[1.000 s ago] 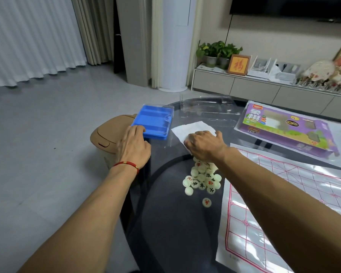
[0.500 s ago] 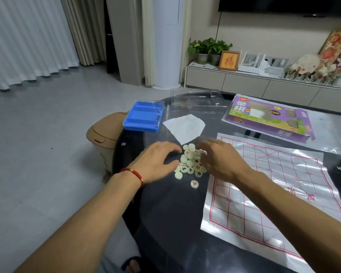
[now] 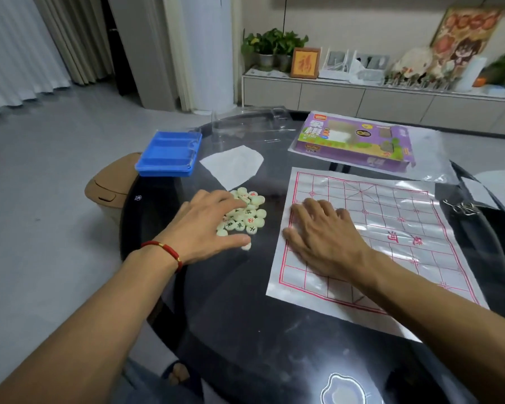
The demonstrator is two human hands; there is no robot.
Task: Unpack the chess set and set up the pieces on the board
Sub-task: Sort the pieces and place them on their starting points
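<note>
A heap of pale round chess pieces (image 3: 250, 212) with red and black characters lies on the dark glass table (image 3: 245, 316). My left hand (image 3: 207, 225) rests flat on the heap's left side, fingers spread, and covers part of it. The paper board (image 3: 391, 228) with a red grid lies to the right of the heap. My right hand (image 3: 324, 234) lies flat on the board's left part, fingers straight. One piece (image 3: 246, 245) sits apart by my left thumb.
A blue plastic tray (image 3: 169, 154) stands at the table's far left edge, with a white paper sheet (image 3: 233, 166) and clear plastic lid (image 3: 245, 123) beside it. The purple game box (image 3: 356, 141) lies behind the board. Metal clips (image 3: 461, 207) lie right. A tan bin (image 3: 111, 185) stands left of the table.
My left hand left the blue tray and came down onto the heap of pieces. My right hand moved from the heap to the left part of the board.
</note>
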